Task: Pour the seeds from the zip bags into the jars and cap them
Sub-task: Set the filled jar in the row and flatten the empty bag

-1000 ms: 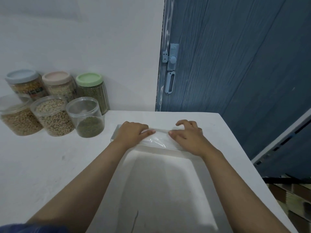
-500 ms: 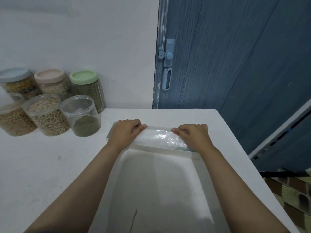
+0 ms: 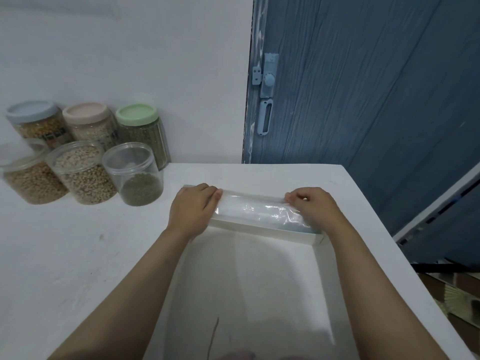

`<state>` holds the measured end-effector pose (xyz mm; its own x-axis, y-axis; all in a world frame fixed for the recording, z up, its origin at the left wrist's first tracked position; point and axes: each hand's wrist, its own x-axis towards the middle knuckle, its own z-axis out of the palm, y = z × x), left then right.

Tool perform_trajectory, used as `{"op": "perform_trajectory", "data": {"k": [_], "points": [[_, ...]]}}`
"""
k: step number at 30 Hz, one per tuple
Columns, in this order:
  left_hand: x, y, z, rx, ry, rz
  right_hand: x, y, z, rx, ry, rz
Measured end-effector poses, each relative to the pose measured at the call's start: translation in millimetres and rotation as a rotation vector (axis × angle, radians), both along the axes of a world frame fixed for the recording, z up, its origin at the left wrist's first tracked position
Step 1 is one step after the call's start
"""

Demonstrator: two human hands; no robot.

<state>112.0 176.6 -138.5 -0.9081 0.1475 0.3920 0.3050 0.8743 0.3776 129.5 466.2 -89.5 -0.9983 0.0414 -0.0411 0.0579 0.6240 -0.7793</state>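
Now pinching crinkly clear zip bag (image 3: 259, 210) flat at both ends: left hand (image 3: 193, 206), right hand (image 3: 315, 207); grip clenched on plastic, above white tray (image 3: 262, 229).

Two bare forearms enter from the lower edge, each uncovered from elbow to wrist; no sleeve reaches them; left hand (image 3: 193, 210) and right hand (image 3: 315, 210) are ungloved; neither wrist carries a watch or band; the visible fingers bear no rings; fingernails appear short and unpainted.
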Motion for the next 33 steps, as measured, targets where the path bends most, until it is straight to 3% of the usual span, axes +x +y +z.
{"op": "perform_trajectory", "data": {"k": [3, 7, 12, 15, 20, 25, 30, 33], "points": [[0, 2, 4, 0.037, -0.073, 0.036, -1, 9, -2, -0.005, -0.017, 0.014], [4, 5, 6, 0.097, -0.064, 0.086, 5, -4, -5, 0.336, 0.043, -0.016], [14, 8, 7, 0.088, -0.055, 0.134, 20, -14, -3, 0.602, -0.066, 0.072], [22, 11, 6, 0.072, -0.046, 0.173, 18, -22, -2, 0.75, -0.029, 0.095], [33, 12, 2, 0.098, 0.001, 0.234, 24, -36, -11, 0.758, 0.162, -0.008], [39, 12, 1, 0.06, 0.004, 0.223, 34, -37, -27, 0.706, 0.214, -0.068], [35, 11, -3, -0.058, 0.043, 0.226, 35, -37, -51, 0.706, 0.354, -0.103], [28, 11, -1, -0.144, -0.037, 0.214, 23, -37, -51, 0.661, 0.35, -0.093]]}}
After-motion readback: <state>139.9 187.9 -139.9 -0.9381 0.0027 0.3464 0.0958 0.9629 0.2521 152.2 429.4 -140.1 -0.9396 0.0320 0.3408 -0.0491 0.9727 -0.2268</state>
